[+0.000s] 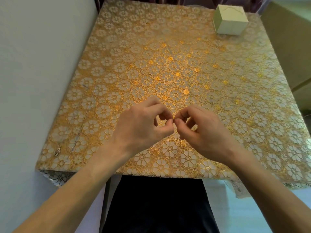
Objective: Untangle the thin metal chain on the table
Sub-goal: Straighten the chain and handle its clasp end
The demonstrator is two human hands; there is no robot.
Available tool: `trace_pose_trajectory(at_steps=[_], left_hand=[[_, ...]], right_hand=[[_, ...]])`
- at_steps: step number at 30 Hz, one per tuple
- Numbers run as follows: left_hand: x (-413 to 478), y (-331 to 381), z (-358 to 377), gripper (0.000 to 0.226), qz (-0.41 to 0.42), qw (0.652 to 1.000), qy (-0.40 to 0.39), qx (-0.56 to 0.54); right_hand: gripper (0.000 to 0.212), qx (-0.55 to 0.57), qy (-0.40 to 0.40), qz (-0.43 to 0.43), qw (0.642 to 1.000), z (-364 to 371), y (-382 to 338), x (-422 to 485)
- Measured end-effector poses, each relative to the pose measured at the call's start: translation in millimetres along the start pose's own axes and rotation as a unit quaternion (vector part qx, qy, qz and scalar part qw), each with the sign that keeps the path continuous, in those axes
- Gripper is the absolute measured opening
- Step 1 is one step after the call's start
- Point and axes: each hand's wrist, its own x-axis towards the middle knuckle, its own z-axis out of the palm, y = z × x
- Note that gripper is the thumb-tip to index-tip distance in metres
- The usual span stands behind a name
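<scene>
Item: thin metal chain (pixel 85 115); we log one fine strand laid out along the left edge of the counter (pixel 168 47), running toward the near left corner, with a small pendant (pixel 57 151) just beside its near end; it lies well apart from both hands.

Left hand (pixel 143 125): near the middle of the near edge, fingers curled, thumb and forefinger tips pressed together; right hand (pixel 202 130): the same posture, its tips touching the left's; whatever sits in either pinch is too fine for us to make out, so we cannot tell whether they grasp anything.

Hazards, as we judge them: drawing the hands apart sharply would cinch any knot or part a link; the openwork cloth (pixel 252 132) could snag a strand; a forearm dragging the cloth could slide the chain off the left edge.

Also present: box (pixel 230 19), far right corner.
</scene>
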Motion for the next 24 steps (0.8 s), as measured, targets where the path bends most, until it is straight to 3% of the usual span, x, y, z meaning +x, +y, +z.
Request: trace_pose_trajectory(at_steps=[2,4,6,9,13,15,18,24], left_hand=[[5.5,-3.5,-2.3,0.016,0.058,0.998,-0.005,0.037],[10.2,-4.5,-2.5,0.016,0.126,0.988,-0.003,0.091],[14.5,-5.2,-1.5,0.017,0.161,0.979,-0.002,0.126],[21.2,-1.7,-3.7,0.016,0.045,0.996,-0.075,0.035],[25.0,-6.3,0.8,0.008,-0.148,0.959,-0.200,-0.134],[23.0,-8.2,5.2,0.009,-0.194,0.937,-0.226,-0.184],[18.1,-9.0,14.1,0.015,-0.223,0.926,-0.221,-0.212],[8.7,-5.4,25.4,0.012,-0.181,0.957,-0.175,-0.142]], right_hand=[[0.011,0.093,-0.080,0.069,0.990,-8.6,-2.4,6.2],[0.016,0.192,-0.162,0.143,0.957,-16.3,-2.8,12.8],[0.018,0.273,-0.192,0.189,0.923,-21.3,-1.2,18.4],[0.016,0.284,-0.163,0.192,0.925,-19.8,1.4,19.7],[0.008,0.043,-0.090,0.071,0.992,-4.0,4.0,8.0],[0.007,-0.057,-0.044,0.005,0.997,5.6,7.0,2.4],[0.008,-0.012,0.011,0.014,1.000,15.2,13.8,-3.3],[0.006,0.169,0.042,0.149,0.973,26.5,22.9,-9.0]])
